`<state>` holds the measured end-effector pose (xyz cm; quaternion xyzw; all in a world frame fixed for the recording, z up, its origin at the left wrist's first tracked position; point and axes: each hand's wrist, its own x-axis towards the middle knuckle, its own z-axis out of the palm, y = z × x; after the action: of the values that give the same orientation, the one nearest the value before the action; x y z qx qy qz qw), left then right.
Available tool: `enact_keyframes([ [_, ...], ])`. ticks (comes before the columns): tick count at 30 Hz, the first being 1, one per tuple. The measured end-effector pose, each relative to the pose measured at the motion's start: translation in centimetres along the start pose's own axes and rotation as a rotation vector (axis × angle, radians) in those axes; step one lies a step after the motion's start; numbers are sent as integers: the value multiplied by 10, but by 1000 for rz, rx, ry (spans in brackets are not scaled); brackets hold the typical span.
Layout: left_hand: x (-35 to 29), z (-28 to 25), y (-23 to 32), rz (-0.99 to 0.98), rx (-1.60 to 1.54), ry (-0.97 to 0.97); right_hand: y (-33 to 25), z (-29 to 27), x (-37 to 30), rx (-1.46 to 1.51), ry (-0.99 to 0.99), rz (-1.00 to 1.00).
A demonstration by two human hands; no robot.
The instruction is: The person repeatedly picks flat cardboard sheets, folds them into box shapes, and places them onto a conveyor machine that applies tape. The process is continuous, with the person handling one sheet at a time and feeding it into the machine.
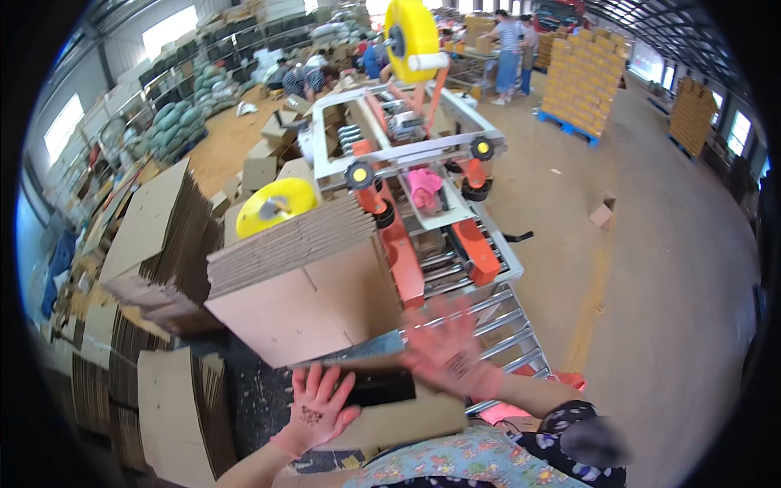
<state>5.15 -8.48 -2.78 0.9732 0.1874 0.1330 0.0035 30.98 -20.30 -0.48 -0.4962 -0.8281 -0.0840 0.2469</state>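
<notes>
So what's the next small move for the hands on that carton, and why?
Probably bring the right hand down onto the open carton and fold its flap shut. The left hand already rests on the near edge, the top gapes dark and open, and the roller conveyor to the taping machine lies just ahead.

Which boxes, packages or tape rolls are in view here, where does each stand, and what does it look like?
Cardboard box: under both hands, brown, flaps open.
Flat carton stack: left of the sealing machine, brown.
Tape roll: behind that stack, yellow, round.
Second tape roll: atop the machine, yellow.
Stacked boxes: far right, on a blue pallet, yellowish.
Small box: on the floor, brown.
</notes>
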Motion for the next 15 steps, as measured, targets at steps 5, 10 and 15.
enact_keyframes([
  [5, 28, 17, -5, -500, -406, 105, 12, 16, -93, 316, -23, 225],
  [10, 206, 60, 4, -349, -1209, -397, 27, 35, -185, 568, 688, 917],
  [15, 338, 135, 32, -36, -307, -121, 57, 35, -140, -123, 750, 834],
])
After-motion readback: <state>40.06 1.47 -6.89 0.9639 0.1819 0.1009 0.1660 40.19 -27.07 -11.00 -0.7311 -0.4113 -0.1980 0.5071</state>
